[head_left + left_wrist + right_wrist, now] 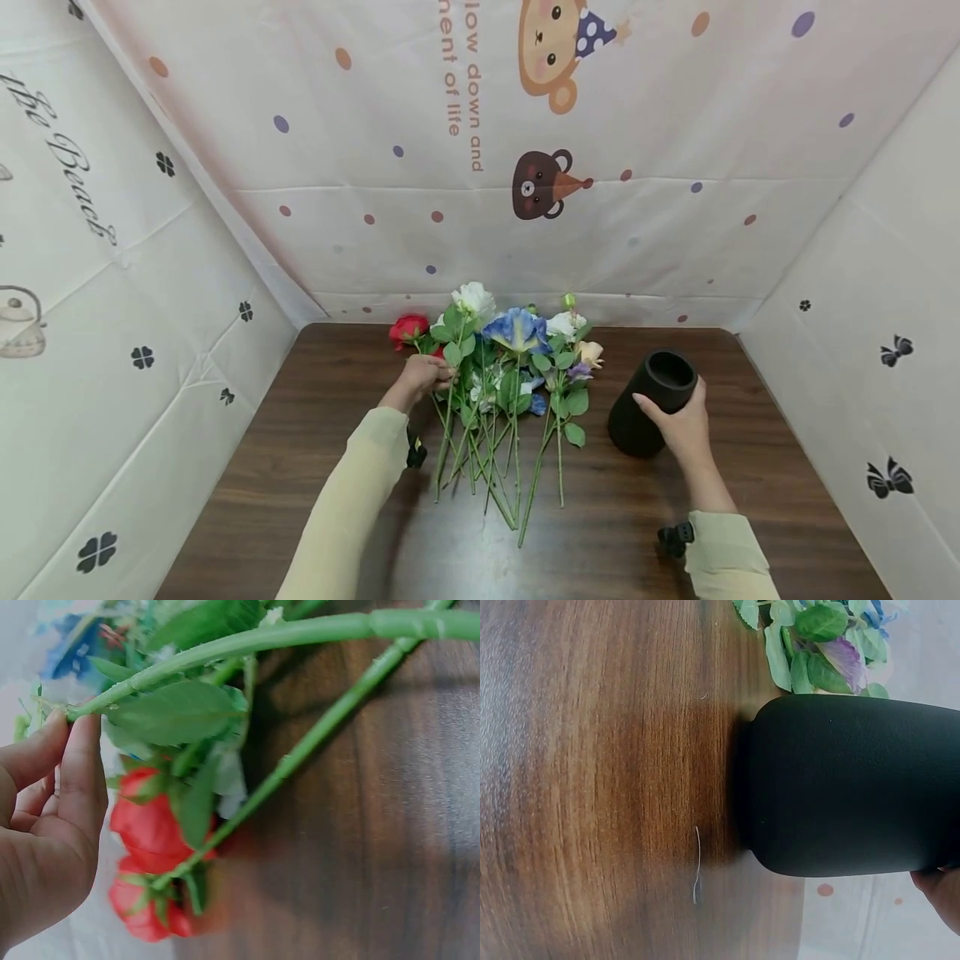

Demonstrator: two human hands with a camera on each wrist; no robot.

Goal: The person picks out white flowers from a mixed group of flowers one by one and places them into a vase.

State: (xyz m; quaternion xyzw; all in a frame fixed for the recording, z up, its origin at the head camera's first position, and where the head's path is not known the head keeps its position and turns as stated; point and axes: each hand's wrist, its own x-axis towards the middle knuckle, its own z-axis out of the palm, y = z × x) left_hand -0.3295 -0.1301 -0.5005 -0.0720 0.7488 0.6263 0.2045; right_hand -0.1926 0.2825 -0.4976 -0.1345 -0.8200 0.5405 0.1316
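In the head view my left hand (426, 375) is at the left side of a spread of artificial flowers. The left wrist view shows its thumb and index finger pinching a green flower stem (247, 649); the stem appears to lead up to a white flower (474, 300). Just below that hand in the wrist view are two red roses (150, 825). At the right, my right hand (684, 421) grips a black cylindrical vase (637, 417) near its open top. The vase is upright, slightly tilted in view, its base at the tabletop. Fingers behind it are hidden.
A blue flower (517, 332), a cream rose (591, 354) and purple blooms (579, 372) lie among several crossing green stems (495, 483) on the dark wooden table (255, 467). Printed white cloth (420, 242) hangs along the back and sides.
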